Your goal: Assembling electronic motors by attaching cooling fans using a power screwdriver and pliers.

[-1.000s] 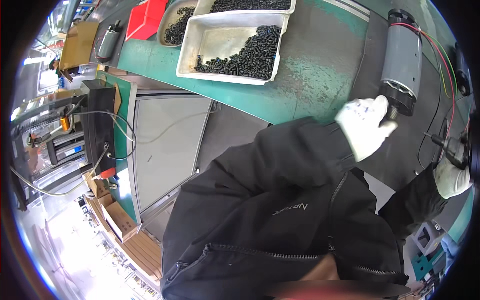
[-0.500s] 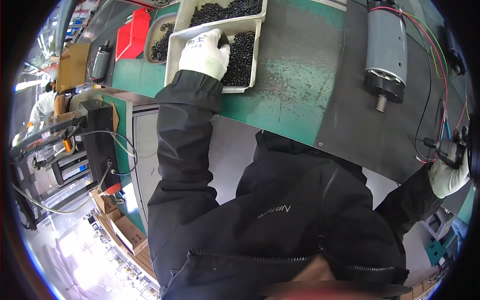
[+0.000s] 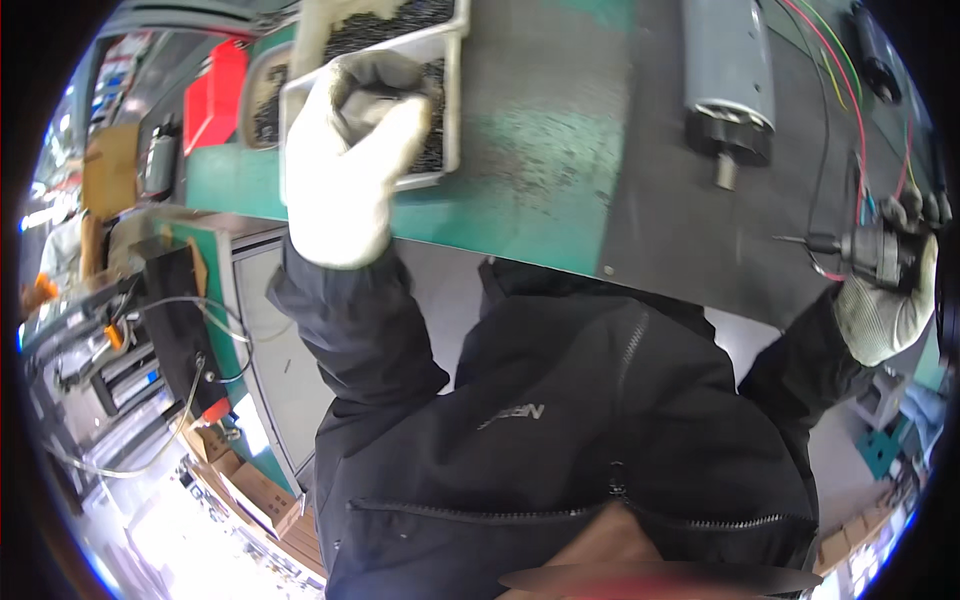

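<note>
My left hand [image 3: 350, 180], in a white glove with grey fingertips, is above the nearer white tray [image 3: 453, 110]. Its thumb and fingers are curled together, and whatever they hold is too blurred to make out. Small black screws [image 3: 433, 140] fill this tray, partly hidden behind the hand. At the far right, my gloved right hand [image 3: 885, 315] is wrapped round a black power screwdriver [image 3: 870, 252]. The tool lies sideways, its thin bit pointing left over the dark mat.
Behind is a second white tray [image 3: 463, 15] of black parts, with a smaller tray [image 3: 250, 110] and a red bin [image 3: 213, 100] to the left. A grey motor [image 3: 728, 60] with a threaded shaft lies on the dark mat [image 3: 660, 200]. Wires [image 3: 858, 110] run beside it.
My left hand has come up out of the screws toward me, its fingers curled. My right hand has turned the screwdriver, so its bit shows more. The whole view has shifted slightly.
</note>
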The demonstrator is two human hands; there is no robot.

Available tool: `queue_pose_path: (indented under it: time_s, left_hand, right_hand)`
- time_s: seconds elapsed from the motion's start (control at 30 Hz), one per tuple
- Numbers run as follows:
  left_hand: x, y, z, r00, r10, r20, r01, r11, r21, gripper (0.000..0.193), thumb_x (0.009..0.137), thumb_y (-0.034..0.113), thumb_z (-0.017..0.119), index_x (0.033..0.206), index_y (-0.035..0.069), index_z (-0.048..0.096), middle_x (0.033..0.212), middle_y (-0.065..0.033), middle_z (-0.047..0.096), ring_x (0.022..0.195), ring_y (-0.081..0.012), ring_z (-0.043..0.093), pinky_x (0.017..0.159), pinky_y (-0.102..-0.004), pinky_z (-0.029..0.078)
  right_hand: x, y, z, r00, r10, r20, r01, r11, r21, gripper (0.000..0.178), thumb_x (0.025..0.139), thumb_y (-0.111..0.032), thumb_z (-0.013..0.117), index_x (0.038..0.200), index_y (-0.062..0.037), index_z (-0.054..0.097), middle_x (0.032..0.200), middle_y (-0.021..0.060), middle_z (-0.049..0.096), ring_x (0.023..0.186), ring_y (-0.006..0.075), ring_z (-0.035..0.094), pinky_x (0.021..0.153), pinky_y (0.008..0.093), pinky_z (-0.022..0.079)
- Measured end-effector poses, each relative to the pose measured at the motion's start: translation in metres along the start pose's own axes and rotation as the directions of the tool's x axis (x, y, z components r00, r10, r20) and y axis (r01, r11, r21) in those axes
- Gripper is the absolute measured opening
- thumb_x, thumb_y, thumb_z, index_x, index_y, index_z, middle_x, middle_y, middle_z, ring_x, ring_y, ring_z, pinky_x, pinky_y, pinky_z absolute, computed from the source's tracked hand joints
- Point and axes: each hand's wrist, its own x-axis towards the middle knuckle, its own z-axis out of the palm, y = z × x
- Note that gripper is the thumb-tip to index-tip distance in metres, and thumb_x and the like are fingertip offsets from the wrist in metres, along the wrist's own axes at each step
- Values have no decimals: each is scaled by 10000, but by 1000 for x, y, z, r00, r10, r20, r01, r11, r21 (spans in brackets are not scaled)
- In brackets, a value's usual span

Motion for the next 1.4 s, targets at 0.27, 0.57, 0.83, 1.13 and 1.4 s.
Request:
queue_pose_path:
  time_s: [0.27, 0.57, 0.83, 1.13, 1.4]
  left_hand:
    - [-39, -30, 142, 738, 135, 661, 628, 221, -746, 397, 904, 245, 669, 1215, 29, 548, 987, -76, 545, 610, -40, 395, 548, -178, 345]
    - [-52, -12, 164, 694, -53, 718, 715, 170, -678, 354, 948, 262, 608, 1176, -4, 554, 923, -67, 597, 504, -28, 355, 509, -187, 348]
    - [-58, -32, 169, 407, -105, 907, 900, 217, -379, 421, 978, 475, 481, 1027, 57, 501, 858, -58, 545, 472, -52, 324, 497, -212, 323]
    - [-27, -44, 191, 748, -303, 590, 612, 659, -438, 302, 970, 230, 556, 1091, -46, 534, 912, -97, 626, 671, -91, 553, 594, -222, 470]
    - [-35, -28, 193, 832, -344, 436, 508, 788, -347, 272, 954, 212, 572, 1022, -51, 579, 811, -68, 647, 579, -71, 563, 531, -213, 465]
  right_hand:
    - [-11, 8, 66, 872, -430, 236, 439, 898, 13, 304, 946, -184, 515, 1141, 47, 542, 1025, 173, 625, 859, 231, 631, 788, 333, 547]
    - [-20, 19, 65, 891, -358, 278, 352, 933, 72, 254, 958, -164, 435, 1029, 18, 597, 891, 171, 624, 720, 218, 619, 724, 347, 562]
    - [-4, 13, 26, 889, -344, 303, 430, 853, -295, 374, 959, -176, 386, 1040, 148, 554, 1102, 384, 569, 824, 406, 654, 751, 489, 568]
    - [19, 63, 69, 772, -530, 349, 560, 828, 18, 460, 929, -62, 518, 1352, 30, 362, 1185, 93, 531, 1024, 175, 541, 765, 252, 489]
    - [3, 72, 82, 872, -421, 248, 428, 903, 30, 478, 877, -40, 590, 1318, -47, 407, 1063, 68, 538, 886, 164, 522, 701, 283, 475]
